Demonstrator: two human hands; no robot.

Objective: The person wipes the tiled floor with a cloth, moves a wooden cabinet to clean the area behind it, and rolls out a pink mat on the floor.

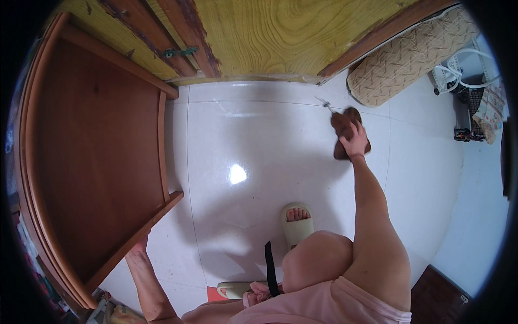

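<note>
Out to the far right, my right hand (355,141) is closed over a brown, lobed, soft-looking thing (341,123), at or just above the floor. A thin silvery piece (325,102) sticks out from its far end. It is slightly blurred, and I cannot make out its exact kind. On the left, my left hand (140,246) is at the near leg of a reddish-brown wooden piece of furniture (102,146) with a wide flat panel. That leg hides its fingers, so their grip does not show.
A yellow wood-grain door (270,38) with a green latch (181,52) stands at the back. Beige patterned roll (413,56) leans at the far right, beside a wheeled black basket (470,113). My foot in a pale green slipper (298,229) rests on white floor tiles (259,140).
</note>
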